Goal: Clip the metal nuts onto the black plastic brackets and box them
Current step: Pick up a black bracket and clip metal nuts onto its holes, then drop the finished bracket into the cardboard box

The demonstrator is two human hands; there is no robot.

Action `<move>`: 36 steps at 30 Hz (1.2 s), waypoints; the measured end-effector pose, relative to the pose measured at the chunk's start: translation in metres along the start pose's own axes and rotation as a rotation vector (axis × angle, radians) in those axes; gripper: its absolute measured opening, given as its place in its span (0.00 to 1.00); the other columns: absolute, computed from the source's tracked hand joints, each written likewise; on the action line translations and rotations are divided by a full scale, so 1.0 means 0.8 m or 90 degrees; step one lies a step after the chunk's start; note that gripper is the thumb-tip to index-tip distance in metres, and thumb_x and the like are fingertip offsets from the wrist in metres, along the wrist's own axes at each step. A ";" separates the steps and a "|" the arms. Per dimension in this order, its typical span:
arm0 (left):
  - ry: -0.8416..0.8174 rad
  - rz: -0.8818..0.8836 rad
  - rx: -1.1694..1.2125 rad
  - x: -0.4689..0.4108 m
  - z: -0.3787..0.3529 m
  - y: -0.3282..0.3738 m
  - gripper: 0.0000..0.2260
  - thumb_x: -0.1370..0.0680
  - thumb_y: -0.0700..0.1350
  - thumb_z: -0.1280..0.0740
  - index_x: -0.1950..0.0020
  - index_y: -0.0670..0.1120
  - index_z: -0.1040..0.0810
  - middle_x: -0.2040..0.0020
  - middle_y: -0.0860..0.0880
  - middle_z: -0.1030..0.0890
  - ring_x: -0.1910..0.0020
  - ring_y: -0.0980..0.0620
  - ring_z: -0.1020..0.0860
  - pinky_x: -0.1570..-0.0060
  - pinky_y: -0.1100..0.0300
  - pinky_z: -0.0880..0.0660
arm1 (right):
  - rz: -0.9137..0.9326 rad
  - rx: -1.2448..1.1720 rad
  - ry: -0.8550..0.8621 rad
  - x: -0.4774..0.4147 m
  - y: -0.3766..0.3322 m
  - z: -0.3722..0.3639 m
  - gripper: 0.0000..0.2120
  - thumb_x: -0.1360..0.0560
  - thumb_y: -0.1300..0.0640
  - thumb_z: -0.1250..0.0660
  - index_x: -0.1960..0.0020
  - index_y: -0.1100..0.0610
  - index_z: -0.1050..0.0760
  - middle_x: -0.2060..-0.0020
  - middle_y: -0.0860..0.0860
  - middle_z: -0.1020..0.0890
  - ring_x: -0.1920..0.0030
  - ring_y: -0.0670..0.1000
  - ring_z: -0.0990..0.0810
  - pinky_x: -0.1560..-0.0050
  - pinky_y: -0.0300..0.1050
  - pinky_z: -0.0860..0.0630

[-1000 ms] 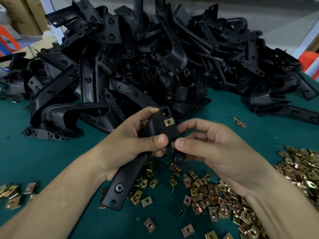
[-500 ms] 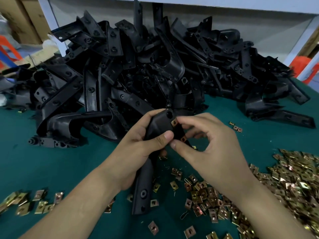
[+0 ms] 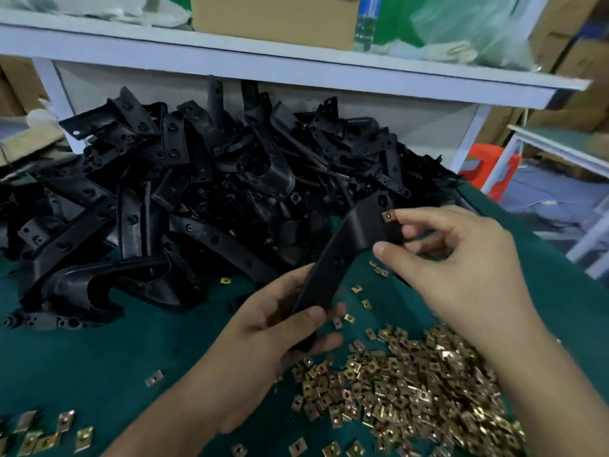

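Our left hand (image 3: pixel 263 341) grips the bracket (image 3: pixel 339 258) by its lower end; our right hand (image 3: pixel 461 268) curls round its top, index on the clipped nut (image 3: pixel 388 216). Open green mat (image 3: pixel 82 357) lies at 8 o'clock; the bracket heap (image 3: pixel 197 192) crowds 11, loose nuts (image 3: pixel 412 390) 5. Earlier, our left hand held the bend.

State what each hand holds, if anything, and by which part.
One black bracket. The left hand grips its lower end; the right hand pinches its upper end, beside the clipped metal nut.
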State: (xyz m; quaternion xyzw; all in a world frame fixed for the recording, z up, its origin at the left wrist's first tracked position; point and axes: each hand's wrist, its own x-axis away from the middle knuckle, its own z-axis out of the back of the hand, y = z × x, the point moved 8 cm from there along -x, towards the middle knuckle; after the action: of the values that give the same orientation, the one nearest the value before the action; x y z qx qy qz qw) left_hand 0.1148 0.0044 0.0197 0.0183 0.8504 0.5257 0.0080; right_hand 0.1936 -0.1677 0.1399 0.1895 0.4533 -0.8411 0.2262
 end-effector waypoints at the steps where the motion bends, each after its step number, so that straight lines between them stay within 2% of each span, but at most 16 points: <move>1: -0.015 0.004 -0.003 0.000 -0.014 -0.002 0.17 0.23 0.40 0.31 0.37 0.55 0.17 0.35 0.48 0.18 0.36 0.48 0.19 0.44 0.56 0.19 | -0.012 0.008 0.006 0.006 0.004 0.014 0.15 0.34 0.52 0.20 0.51 0.38 0.17 0.58 0.42 0.19 0.62 0.39 0.19 0.60 0.26 0.27; 6: -0.051 0.026 -0.066 -0.001 -0.079 -0.021 0.18 0.23 0.41 0.32 0.39 0.60 0.17 0.39 0.52 0.16 0.37 0.53 0.19 0.43 0.60 0.20 | -0.079 0.055 0.068 0.052 0.029 0.091 0.17 0.34 0.47 0.22 0.46 0.42 0.16 0.58 0.40 0.18 0.61 0.37 0.18 0.59 0.24 0.28; 9: -0.086 0.049 -0.111 -0.001 -0.119 -0.041 0.20 0.24 0.42 0.32 0.35 0.60 0.20 0.40 0.52 0.15 0.38 0.52 0.18 0.43 0.61 0.20 | -0.110 0.070 0.109 0.085 0.043 0.139 0.20 0.34 0.47 0.21 0.43 0.42 0.18 0.57 0.40 0.19 0.60 0.36 0.18 0.59 0.24 0.28; 11: -0.089 0.061 -0.093 -0.001 -0.144 -0.058 0.23 0.27 0.43 0.30 0.35 0.60 0.20 0.41 0.51 0.15 0.40 0.50 0.17 0.45 0.60 0.19 | -0.133 0.092 0.134 0.111 0.053 0.173 0.20 0.34 0.47 0.20 0.43 0.41 0.19 0.57 0.40 0.19 0.60 0.36 0.18 0.58 0.24 0.29; 14: -0.125 0.058 -0.107 -0.001 -0.193 -0.081 0.21 0.32 0.45 0.28 0.41 0.63 0.17 0.43 0.49 0.14 0.41 0.50 0.16 0.43 0.52 0.20 | -0.148 0.128 0.168 0.148 0.064 0.221 0.17 0.33 0.49 0.20 0.48 0.38 0.21 0.58 0.40 0.19 0.60 0.34 0.19 0.57 0.24 0.29; 15: -0.139 0.064 -0.106 0.001 -0.209 -0.090 0.21 0.33 0.44 0.28 0.43 0.62 0.16 0.43 0.49 0.14 0.41 0.50 0.16 0.42 0.53 0.20 | -0.157 0.137 0.184 0.161 0.069 0.237 0.17 0.33 0.50 0.20 0.48 0.38 0.20 0.58 0.41 0.19 0.60 0.34 0.19 0.57 0.24 0.28; 18: -0.168 0.074 -0.075 0.004 -0.254 -0.117 0.20 0.32 0.42 0.28 0.42 0.59 0.15 0.41 0.49 0.15 0.39 0.50 0.17 0.46 0.61 0.20 | -0.201 0.150 0.245 0.203 0.086 0.284 0.18 0.34 0.49 0.20 0.46 0.43 0.17 0.58 0.41 0.19 0.60 0.35 0.18 0.58 0.24 0.28; 22: -0.204 0.101 -0.068 0.017 -0.309 -0.150 0.19 0.31 0.41 0.28 0.44 0.57 0.14 0.42 0.49 0.14 0.42 0.48 0.16 0.48 0.61 0.20 | -0.261 0.179 0.300 0.258 0.102 0.333 0.19 0.33 0.49 0.19 0.44 0.46 0.17 0.57 0.42 0.19 0.59 0.36 0.18 0.58 0.26 0.27; 24: -0.233 0.122 -0.129 0.024 -0.332 -0.171 0.18 0.27 0.38 0.29 0.44 0.58 0.14 0.43 0.50 0.14 0.43 0.49 0.15 0.47 0.61 0.20 | -0.314 0.196 0.319 0.292 0.113 0.352 0.20 0.33 0.50 0.19 0.42 0.45 0.19 0.57 0.41 0.19 0.57 0.34 0.20 0.57 0.25 0.27; 26: -0.278 0.143 -0.215 0.032 -0.350 -0.193 0.19 0.22 0.35 0.31 0.44 0.60 0.15 0.43 0.53 0.14 0.44 0.54 0.15 0.47 0.61 0.19 | -0.394 0.209 0.306 0.331 0.128 0.363 0.23 0.31 0.49 0.20 0.38 0.45 0.21 0.56 0.41 0.19 0.55 0.33 0.21 0.57 0.25 0.26; 28: -0.345 0.147 -0.346 0.040 -0.367 -0.215 0.17 0.20 0.41 0.30 0.42 0.64 0.17 0.42 0.64 0.16 0.43 0.64 0.18 0.43 0.62 0.22 | -0.493 0.233 0.250 0.371 0.149 0.367 0.21 0.28 0.46 0.23 0.37 0.45 0.23 0.53 0.41 0.19 0.53 0.34 0.22 0.60 0.26 0.25; 30: -0.423 0.160 -0.447 0.049 -0.382 -0.237 0.18 0.20 0.47 0.30 0.36 0.68 0.23 0.39 0.71 0.21 0.39 0.71 0.24 0.37 0.62 0.28 | -0.602 0.240 0.165 0.413 0.173 0.365 0.19 0.25 0.44 0.28 0.35 0.44 0.24 0.50 0.39 0.19 0.55 0.36 0.21 0.64 0.28 0.26; 31: -0.457 0.180 -0.459 0.055 -0.388 -0.249 0.21 0.20 0.48 0.30 0.32 0.68 0.27 0.36 0.71 0.23 0.36 0.71 0.26 0.33 0.62 0.30 | -0.655 0.238 0.128 0.433 0.183 0.363 0.19 0.23 0.43 0.30 0.34 0.43 0.25 0.48 0.39 0.20 0.55 0.37 0.22 0.65 0.28 0.27; 33: -0.528 0.226 -0.464 0.072 -0.398 -0.270 0.25 0.20 0.47 0.31 0.27 0.67 0.32 0.30 0.70 0.28 0.32 0.74 0.31 0.33 0.71 0.33 | -0.729 0.253 0.081 0.464 0.196 0.360 0.20 0.21 0.43 0.33 0.30 0.44 0.28 0.48 0.39 0.23 0.56 0.39 0.23 0.65 0.29 0.27; 35: -0.580 0.219 -0.479 0.083 -0.403 -0.282 0.24 0.19 0.45 0.32 0.27 0.67 0.32 0.28 0.71 0.32 0.32 0.78 0.36 0.37 0.80 0.38 | -0.755 0.280 0.078 0.478 0.203 0.359 0.20 0.20 0.44 0.34 0.29 0.44 0.28 0.49 0.39 0.24 0.58 0.39 0.22 0.67 0.28 0.28; 36: -0.586 0.212 -0.480 0.084 -0.403 -0.285 0.23 0.19 0.45 0.32 0.29 0.67 0.31 0.29 0.71 0.32 0.32 0.78 0.36 0.38 0.81 0.38 | -0.754 0.281 0.080 0.479 0.205 0.357 0.19 0.19 0.45 0.35 0.29 0.44 0.27 0.49 0.39 0.24 0.59 0.39 0.22 0.68 0.28 0.28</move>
State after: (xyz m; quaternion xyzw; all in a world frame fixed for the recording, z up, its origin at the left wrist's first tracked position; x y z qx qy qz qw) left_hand 0.0318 -0.3826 -0.0397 0.3721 0.5013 0.7222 0.2979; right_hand -0.0646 -0.5701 -0.0241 -0.0022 0.3096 -0.8847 -0.3485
